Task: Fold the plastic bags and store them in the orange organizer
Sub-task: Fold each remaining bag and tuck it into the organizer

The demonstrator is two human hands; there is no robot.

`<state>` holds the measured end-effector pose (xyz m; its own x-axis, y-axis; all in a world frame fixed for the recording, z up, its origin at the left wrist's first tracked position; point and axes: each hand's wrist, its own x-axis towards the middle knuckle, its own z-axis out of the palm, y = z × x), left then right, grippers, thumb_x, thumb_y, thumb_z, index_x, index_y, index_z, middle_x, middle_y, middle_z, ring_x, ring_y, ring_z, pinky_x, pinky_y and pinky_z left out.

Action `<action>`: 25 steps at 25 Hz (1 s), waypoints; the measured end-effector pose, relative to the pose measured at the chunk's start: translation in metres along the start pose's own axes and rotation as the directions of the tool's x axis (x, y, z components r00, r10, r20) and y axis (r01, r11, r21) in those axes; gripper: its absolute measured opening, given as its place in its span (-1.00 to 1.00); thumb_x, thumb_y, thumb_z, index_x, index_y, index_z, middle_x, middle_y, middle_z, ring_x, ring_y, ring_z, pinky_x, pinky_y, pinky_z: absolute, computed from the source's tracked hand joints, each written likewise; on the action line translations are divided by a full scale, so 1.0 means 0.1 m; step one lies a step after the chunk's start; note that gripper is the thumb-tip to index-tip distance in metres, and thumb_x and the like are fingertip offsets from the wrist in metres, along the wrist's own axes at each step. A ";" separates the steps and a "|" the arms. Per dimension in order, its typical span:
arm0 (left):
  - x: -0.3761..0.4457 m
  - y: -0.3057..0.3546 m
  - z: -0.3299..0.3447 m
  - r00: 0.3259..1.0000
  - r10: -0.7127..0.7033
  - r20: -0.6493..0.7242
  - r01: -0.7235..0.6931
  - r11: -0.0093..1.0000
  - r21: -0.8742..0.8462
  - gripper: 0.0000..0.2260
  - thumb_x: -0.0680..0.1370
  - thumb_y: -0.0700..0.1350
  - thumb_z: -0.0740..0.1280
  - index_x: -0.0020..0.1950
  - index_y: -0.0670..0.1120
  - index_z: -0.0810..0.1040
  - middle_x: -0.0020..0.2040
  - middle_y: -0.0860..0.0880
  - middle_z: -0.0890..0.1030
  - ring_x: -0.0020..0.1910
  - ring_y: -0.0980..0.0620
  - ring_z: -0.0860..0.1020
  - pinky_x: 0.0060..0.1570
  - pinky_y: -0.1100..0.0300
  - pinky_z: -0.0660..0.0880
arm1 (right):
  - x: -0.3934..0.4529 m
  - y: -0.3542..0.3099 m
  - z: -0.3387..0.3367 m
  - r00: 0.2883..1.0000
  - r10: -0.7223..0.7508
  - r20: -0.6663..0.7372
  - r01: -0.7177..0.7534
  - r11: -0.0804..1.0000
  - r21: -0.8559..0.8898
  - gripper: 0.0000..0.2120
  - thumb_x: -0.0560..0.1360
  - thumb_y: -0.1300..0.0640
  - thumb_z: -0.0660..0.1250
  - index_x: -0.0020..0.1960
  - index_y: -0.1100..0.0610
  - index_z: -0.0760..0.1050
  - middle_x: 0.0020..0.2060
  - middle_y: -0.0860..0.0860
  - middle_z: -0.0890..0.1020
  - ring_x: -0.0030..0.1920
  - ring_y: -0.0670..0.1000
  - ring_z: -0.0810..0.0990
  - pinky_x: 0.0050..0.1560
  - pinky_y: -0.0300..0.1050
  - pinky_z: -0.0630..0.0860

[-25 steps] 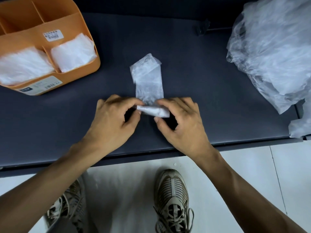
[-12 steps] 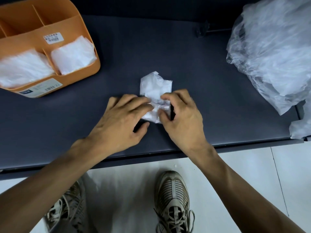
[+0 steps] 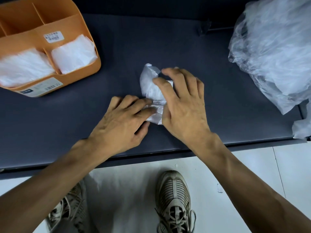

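- Dark grey flat tabletop [image 3: 168,39] fills the upper half of the frame; pale tiled floor and two worn sneakers below it.
- Large heap of crumpled clear plastic bags [image 3: 276,52], upper right, lying loose on the table. Judged: unfolded stock, so much of the task remains.
- Orange plastic organizer [image 3: 87,47] with dividers, upper left. Its two nearer compartments each hold a stack of folded clear bags [image 3: 74,54]; the farther compartments show only orange walls. Judged: several bags done and stored.
- Right hand [image 3: 183,105], centre frame: fingers spread and bent over the top of the work piece, thumb against its near end; gripping it.
- Left hand [image 3: 122,120], just left of it: straight fingertips pressing the near edge flat against the table, not curled round it.
- Small part-folded clear plastic bag [image 3: 149,84], centre of table, between both hands, well apart from the organizer. Judged: fold nearly compact, not yet stored.
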<state>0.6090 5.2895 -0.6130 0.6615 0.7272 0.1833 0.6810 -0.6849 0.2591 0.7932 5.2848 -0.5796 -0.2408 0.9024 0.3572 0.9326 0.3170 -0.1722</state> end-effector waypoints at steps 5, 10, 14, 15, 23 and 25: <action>-0.02 0.01 0.02 1.000 0.015 -0.026 -0.014 0.999 0.034 -0.71 0.57 -0.04 0.22 0.06 -0.17 0.66 0.06 -0.14 0.65 0.03 -0.17 0.43 -0.02 -0.04 0.28 | 0.23 -0.22 0.11 0.983 0.109 0.148 -0.120 0.990 0.067 -0.52 0.63 -0.14 0.11 0.45 0.01 0.47 0.49 0.18 0.38 0.55 0.27 0.20 0.52 0.33 0.08; -0.04 0.00 0.05 1.000 0.002 -0.029 -0.001 0.999 0.040 -0.69 0.57 -0.03 0.23 0.21 -0.13 0.62 0.22 -0.11 0.61 0.12 -0.17 0.48 0.01 -0.08 0.33 | 0.18 -0.08 0.14 0.955 0.295 0.032 -0.295 0.933 0.208 -0.56 0.56 -0.03 0.14 0.28 0.17 0.59 0.27 0.08 0.58 0.34 0.22 0.46 0.36 0.28 0.35; -0.06 0.02 0.05 0.999 -0.004 -0.036 0.005 0.999 0.046 -0.69 0.60 -0.04 0.24 0.25 -0.11 0.62 0.31 -0.09 0.58 0.15 -0.18 0.53 0.05 -0.09 0.36 | -0.12 0.08 0.12 0.905 0.425 0.003 -0.411 0.873 0.263 -0.67 0.54 0.05 0.20 0.17 0.06 0.65 0.14 0.02 0.59 0.10 0.15 0.48 0.09 0.14 0.46; -0.06 0.02 0.05 0.999 -0.003 -0.035 0.004 0.999 0.051 -0.70 0.60 -0.04 0.25 0.24 -0.11 0.62 0.30 -0.09 0.58 0.15 -0.19 0.54 0.05 -0.10 0.36 | -0.17 0.11 0.14 0.905 0.426 0.017 -0.415 0.871 0.263 -0.68 0.54 0.05 0.20 0.16 0.05 0.66 0.13 0.00 0.59 0.08 0.14 0.48 0.06 0.13 0.45; 0.06 -0.02 0.00 0.995 0.095 -0.001 -0.095 0.994 0.052 -0.69 0.57 -0.05 0.23 0.23 -0.11 0.60 0.39 -0.13 0.53 0.35 -0.14 0.45 0.24 -0.12 0.31 | -0.22 0.20 0.19 0.956 0.247 0.157 -0.266 0.958 0.112 -0.56 0.60 -0.13 0.12 0.32 0.02 0.57 0.35 0.03 0.48 0.29 0.12 0.41 0.12 0.04 0.31; 0.14 -0.04 -0.03 0.998 0.063 0.022 -0.063 0.998 -0.003 -0.66 0.60 -0.02 0.17 0.24 -0.14 0.59 0.33 -0.10 0.58 0.31 -0.10 0.50 0.28 -0.09 0.28 | -0.25 0.25 0.11 0.979 0.175 0.107 -0.191 0.968 0.164 -0.53 0.58 -0.18 0.20 0.33 0.06 0.56 0.38 0.02 0.47 0.28 0.09 0.41 0.12 -0.03 0.29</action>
<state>0.6142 5.3025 -0.6089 0.7099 0.6813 0.1785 0.6372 -0.7292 0.2495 0.8190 5.2737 -0.6029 -0.1014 0.9698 0.2218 0.9046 0.1827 -0.3852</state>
